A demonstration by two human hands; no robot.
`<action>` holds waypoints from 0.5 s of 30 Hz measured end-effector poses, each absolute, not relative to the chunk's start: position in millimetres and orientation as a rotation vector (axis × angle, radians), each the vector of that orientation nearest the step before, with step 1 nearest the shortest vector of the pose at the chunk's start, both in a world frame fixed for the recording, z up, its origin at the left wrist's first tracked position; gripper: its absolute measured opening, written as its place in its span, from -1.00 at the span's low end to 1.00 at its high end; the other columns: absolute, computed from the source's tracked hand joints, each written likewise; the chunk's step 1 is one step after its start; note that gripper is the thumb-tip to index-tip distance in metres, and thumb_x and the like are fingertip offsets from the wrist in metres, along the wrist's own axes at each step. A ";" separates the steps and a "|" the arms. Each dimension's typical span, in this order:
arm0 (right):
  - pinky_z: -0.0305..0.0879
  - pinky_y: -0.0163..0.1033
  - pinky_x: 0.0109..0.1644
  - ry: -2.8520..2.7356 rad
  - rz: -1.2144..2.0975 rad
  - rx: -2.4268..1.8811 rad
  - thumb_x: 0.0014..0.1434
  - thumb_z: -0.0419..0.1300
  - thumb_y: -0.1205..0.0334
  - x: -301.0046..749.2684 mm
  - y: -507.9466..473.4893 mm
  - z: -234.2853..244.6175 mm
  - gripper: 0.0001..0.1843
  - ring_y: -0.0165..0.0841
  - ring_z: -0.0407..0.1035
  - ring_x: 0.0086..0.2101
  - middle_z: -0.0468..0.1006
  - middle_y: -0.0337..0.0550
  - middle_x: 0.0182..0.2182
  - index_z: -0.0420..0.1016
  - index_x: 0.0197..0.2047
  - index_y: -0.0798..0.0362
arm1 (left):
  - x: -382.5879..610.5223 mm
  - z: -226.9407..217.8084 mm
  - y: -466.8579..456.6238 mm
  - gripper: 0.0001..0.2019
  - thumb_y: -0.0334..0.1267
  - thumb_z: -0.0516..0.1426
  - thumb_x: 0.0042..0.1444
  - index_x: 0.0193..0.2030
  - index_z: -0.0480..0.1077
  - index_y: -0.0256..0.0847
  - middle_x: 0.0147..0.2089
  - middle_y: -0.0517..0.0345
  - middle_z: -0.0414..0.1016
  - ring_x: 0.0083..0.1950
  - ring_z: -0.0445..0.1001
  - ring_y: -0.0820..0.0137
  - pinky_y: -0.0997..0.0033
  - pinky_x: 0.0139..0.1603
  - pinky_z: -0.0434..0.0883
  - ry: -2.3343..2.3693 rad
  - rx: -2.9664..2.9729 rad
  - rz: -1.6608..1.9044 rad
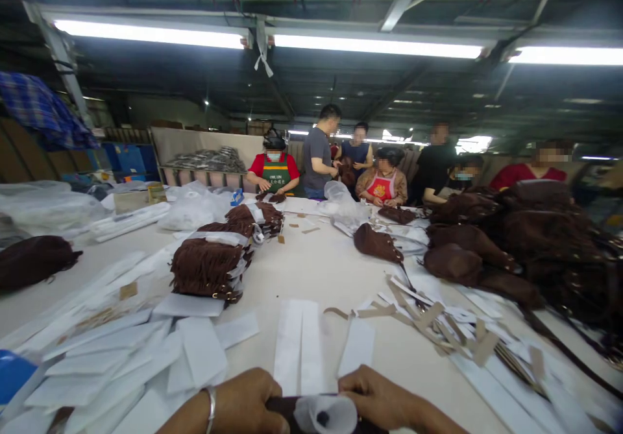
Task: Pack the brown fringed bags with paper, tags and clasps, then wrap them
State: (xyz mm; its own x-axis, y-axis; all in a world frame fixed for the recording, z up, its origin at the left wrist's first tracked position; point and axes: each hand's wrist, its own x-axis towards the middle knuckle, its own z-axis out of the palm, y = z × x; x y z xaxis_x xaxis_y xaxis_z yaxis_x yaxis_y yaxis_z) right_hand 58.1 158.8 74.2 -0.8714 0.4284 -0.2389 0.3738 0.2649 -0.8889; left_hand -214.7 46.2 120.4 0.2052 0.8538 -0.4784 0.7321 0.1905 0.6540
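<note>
At the bottom edge both my hands grip a dark brown strap-like piece with a rolled white paper (325, 413) around it. My left hand (243, 400), with a metal bangle on the wrist, is closed on the left end. My right hand (377, 398) is closed on the right end. Flat white paper strips (299, 346) lie on the table just beyond my hands.
A long pale table (311, 272) carries stacks of brown fringed bags (209, 268), a heap of brown bags (516, 239) at the right, loose white sheets (121, 356) at the left and cardboard strips (438, 324). Several people work at the far end.
</note>
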 end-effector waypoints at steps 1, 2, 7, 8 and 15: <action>-0.01 -0.39 -0.48 -2.460 1.674 -0.806 0.12 0.16 -0.16 57.4 163.3 60.8 -0.52 -0.50 0.06 -0.52 0.18 -0.34 -0.59 0.28 -0.52 0.09 | -213.1 107.3 51.7 -0.79 -0.08 0.21 -0.15 -0.47 0.44 -0.18 -0.55 0.30 0.31 -0.50 0.29 0.43 0.49 -0.53 0.14 1.573 1.570 0.175; 0.00 -0.38 -0.47 -2.469 1.627 -0.827 0.10 0.17 -0.17 56.9 166.5 48.9 -0.52 -0.49 0.06 -0.52 0.17 -0.34 -0.60 0.28 -0.53 0.08 | -211.5 95.9 55.7 -0.77 -0.06 0.22 -0.15 -0.44 0.46 -0.17 -0.52 0.28 0.37 -0.46 0.35 0.39 0.47 -0.50 0.18 1.602 1.599 0.179; -0.01 -0.35 -0.44 -2.527 1.419 -0.848 0.11 0.14 -0.20 58.5 169.1 15.5 -0.50 -0.49 0.05 -0.53 0.16 -0.35 -0.60 0.24 -0.55 0.07 | -207.7 62.3 54.9 -0.68 0.04 0.19 -0.04 -0.23 0.49 -0.11 -0.19 0.10 0.57 -0.11 0.50 0.13 0.25 -0.14 0.37 1.766 1.825 0.216; -0.04 -0.35 -0.46 -2.499 1.439 -0.869 0.12 0.12 -0.22 59.7 169.0 13.1 -0.48 -0.50 0.02 -0.54 0.13 -0.35 -0.60 0.21 -0.55 0.07 | -208.6 58.0 51.0 -0.67 0.04 0.16 0.01 -0.15 0.47 -0.08 -0.12 0.10 0.57 -0.05 0.49 0.13 0.23 -0.06 0.37 1.789 1.825 0.292; -0.08 -0.37 -0.51 -2.389 1.509 -0.942 0.12 0.01 -0.40 67.2 174.2 15.2 -0.36 -0.51 -0.02 -0.55 0.08 -0.37 -0.61 0.11 -0.54 0.05 | -213.6 16.7 -19.1 -0.52 0.09 -0.11 0.25 0.17 0.24 -0.11 0.22 -0.01 0.36 0.23 0.36 0.21 0.25 0.21 0.34 2.091 1.517 0.928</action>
